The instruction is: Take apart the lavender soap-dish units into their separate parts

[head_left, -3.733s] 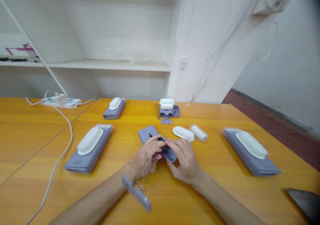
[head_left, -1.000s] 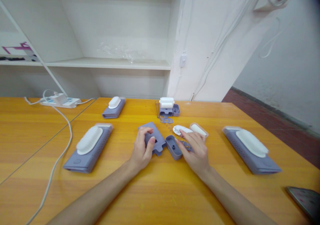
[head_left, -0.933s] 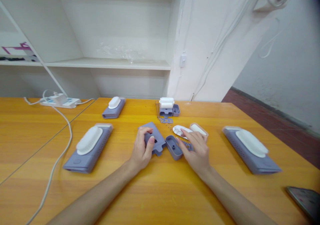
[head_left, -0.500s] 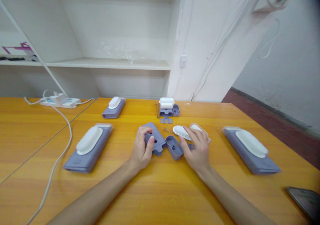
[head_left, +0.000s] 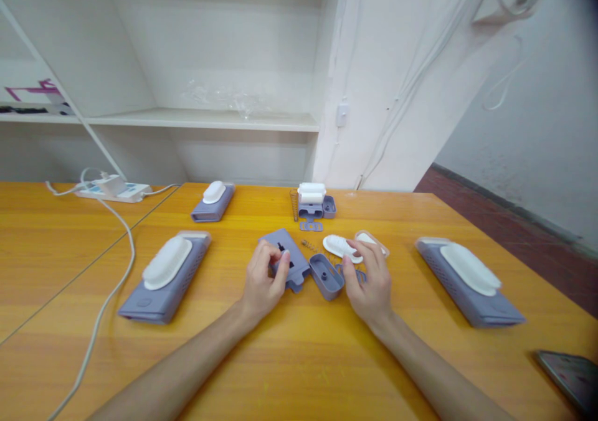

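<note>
My left hand (head_left: 264, 281) is loosely curled over a purple plastic housing (head_left: 293, 258) with dark slots, its thumb and index fingertips close together. The housing lies on the table, partly covered by these fingers. My right hand (head_left: 372, 284) is open, thumb and fingers apart, beside a white oval bristled brush piece (head_left: 337, 246). A purple oval cup (head_left: 326, 276) with a central post sits between the hands. Near my right thumb lie a flat purple frame (head_left: 359, 274) and a coil spring (head_left: 309, 245). A clear-rimmed white oval part (head_left: 367, 238) is behind the right fingers.
Assembled purple-and-white brushes lie at left (head_left: 166, 274), back left (head_left: 213, 200) and right (head_left: 469, 278). Further parts (head_left: 312, 200) are grouped at the back. A power strip (head_left: 114, 189) trails a white cable (head_left: 131, 253) down the left. A phone (head_left: 570, 377) rests at the right edge.
My right hand has drawn back slightly, uncovering more of the brush piece, clear-rimmed part and purple frame. My left index finger has curled toward the thumb. The housing has stayed put.
</note>
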The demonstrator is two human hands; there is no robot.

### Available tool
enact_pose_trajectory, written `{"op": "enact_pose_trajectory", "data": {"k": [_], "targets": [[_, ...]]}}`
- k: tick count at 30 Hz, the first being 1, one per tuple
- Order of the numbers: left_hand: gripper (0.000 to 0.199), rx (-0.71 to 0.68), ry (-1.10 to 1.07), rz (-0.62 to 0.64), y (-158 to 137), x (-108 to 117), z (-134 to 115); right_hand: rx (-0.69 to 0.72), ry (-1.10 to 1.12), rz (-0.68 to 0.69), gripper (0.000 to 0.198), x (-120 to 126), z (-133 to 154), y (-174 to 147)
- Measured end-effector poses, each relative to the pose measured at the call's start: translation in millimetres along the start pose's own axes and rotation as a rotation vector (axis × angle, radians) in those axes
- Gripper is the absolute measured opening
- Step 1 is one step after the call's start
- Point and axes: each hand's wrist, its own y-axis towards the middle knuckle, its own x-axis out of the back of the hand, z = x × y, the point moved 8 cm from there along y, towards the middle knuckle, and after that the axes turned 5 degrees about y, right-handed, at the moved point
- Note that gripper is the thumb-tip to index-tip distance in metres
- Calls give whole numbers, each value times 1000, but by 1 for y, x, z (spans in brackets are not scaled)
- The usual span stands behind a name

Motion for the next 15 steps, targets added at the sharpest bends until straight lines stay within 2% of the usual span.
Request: {"op": "enact_pose_trajectory", "data": {"k": [4, 7, 9, 15], "targets": [[34, -29, 29, 8, -4, -3, -1, -22, 13, 5, 5, -1, -3, -1], [40, -53, 47, 24, -6, -5, -1, -24, -7, 12, 4, 1, -6, 1], [42, -59, 54, 28, -6, -6, -1, 24, -2, 51, 1, -1, 0, 2], [41, -11, 40, 34, -4, -6, 1, 196, -95, 385, 26, -30, 47, -5]]}}
